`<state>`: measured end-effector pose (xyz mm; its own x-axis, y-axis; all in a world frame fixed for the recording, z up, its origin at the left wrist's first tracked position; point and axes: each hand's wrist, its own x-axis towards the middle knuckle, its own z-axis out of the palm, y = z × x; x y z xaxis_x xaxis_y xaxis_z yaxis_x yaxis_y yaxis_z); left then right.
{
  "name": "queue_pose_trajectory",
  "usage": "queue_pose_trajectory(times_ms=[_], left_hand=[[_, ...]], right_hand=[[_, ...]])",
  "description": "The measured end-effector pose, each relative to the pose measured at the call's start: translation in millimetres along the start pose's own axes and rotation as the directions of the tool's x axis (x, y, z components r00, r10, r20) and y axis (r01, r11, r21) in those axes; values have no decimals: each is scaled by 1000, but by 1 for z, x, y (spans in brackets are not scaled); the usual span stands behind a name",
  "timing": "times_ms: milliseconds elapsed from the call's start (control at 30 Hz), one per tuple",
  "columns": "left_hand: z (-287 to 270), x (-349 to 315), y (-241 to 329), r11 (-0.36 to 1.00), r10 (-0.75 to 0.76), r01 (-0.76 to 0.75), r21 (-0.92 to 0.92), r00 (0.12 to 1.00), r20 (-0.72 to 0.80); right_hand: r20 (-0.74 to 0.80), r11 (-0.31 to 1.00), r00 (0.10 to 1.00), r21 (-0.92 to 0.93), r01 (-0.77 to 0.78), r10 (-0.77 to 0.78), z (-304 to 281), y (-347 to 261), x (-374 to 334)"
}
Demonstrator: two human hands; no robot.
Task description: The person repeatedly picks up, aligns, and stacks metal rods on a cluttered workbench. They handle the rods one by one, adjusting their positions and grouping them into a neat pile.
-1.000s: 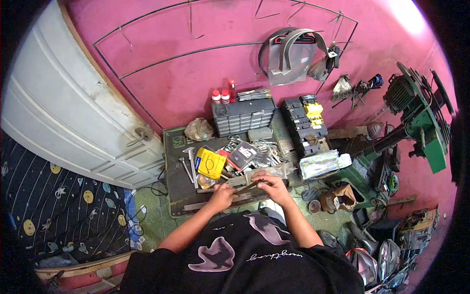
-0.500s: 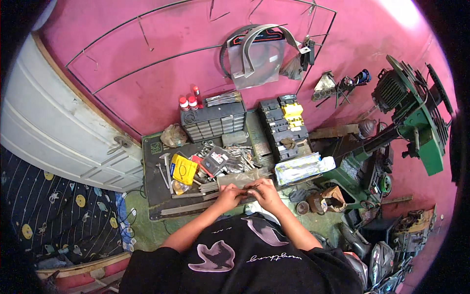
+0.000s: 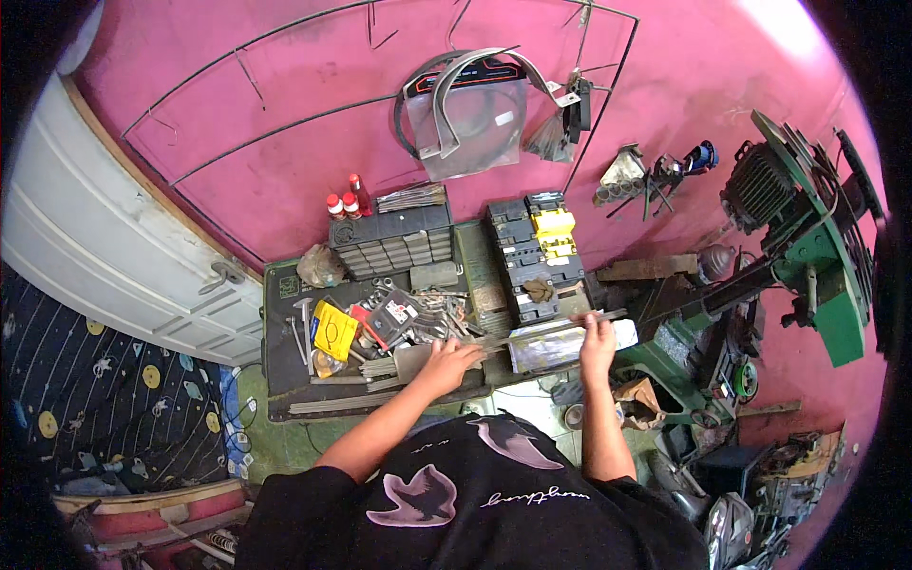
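Observation:
My left hand (image 3: 445,361) rests on a flat grey metal plate (image 3: 413,361) near the front of the dark workbench (image 3: 280,356), its fingers at one end of a long thin metal strip (image 3: 532,334). My right hand (image 3: 597,338) pinches the other end of that strip above a clear plastic-wrapped packet (image 3: 560,344). The strip runs almost level between the two hands, rising slightly to the right.
The bench carries a yellow package (image 3: 333,330), loose wrenches and bolts (image 3: 423,312), a grey drawer organiser (image 3: 391,242) with red bottles (image 3: 347,201) and a black and yellow case (image 3: 534,252). A green machine (image 3: 807,237) stands on the right, a white door (image 3: 104,247) on the left.
My hands were close together at the bench's middle; now they have spread apart, the right hand sliding out to the right along the strip. The view has shifted left.

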<state>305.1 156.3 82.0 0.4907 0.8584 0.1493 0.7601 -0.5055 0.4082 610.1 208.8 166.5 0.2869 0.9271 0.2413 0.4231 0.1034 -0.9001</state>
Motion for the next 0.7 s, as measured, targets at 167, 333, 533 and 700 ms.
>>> queue_pose_trajectory(times_ms=[167,333,533,700], left_hand=[[12,33,-4,965,22,-74,250,978,205],[13,39,-15,911,105,-161,379,981,165],[10,40,-6,909,130,-170,380,983,129],[14,38,-5,937,104,-124,327,991,79]], right_hand=[[-58,946,979,273,-174,197,-10,108,18],[52,881,931,309,-358,360,32,125,-7],[370,711,808,392,-584,459,125,137,-58],[431,552,565,168,-817,704,187,105,-95]])
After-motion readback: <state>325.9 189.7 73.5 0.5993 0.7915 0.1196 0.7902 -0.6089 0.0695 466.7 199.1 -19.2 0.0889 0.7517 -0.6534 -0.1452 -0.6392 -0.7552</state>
